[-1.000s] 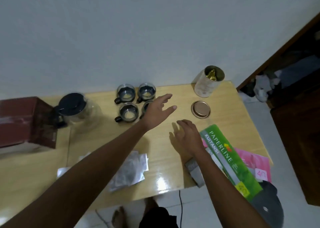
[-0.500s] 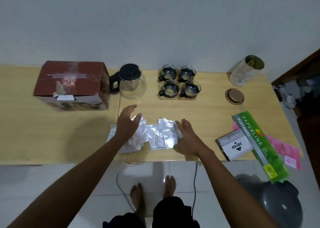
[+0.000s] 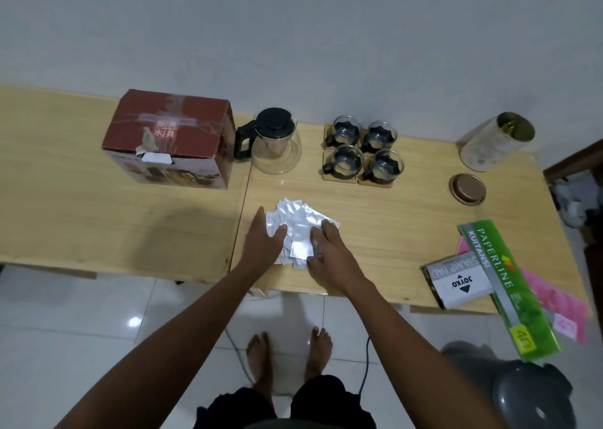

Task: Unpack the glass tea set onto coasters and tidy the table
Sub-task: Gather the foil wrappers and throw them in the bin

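A glass teapot with a black lid and handle stands at the back of the wooden table. Right of it, several glass cups with black holders sit on square wooden coasters. A heap of white and silvery wrapping sheets lies near the front edge. My left hand presses against the heap's left side and my right hand lies flat on its right side, fingers spread. The red tea set box stands to the left of the teapot.
A tall tin lies tilted at the back right, its gold lid flat in front of it. A stamp pad box, a green receipt book and pink paper overhang the right front corner. A grey bin stands on the floor.
My hands left the cups and came down to the wrapping sheets, then pushed them together from a wide spread into a tighter heap. The view pulled back and down.
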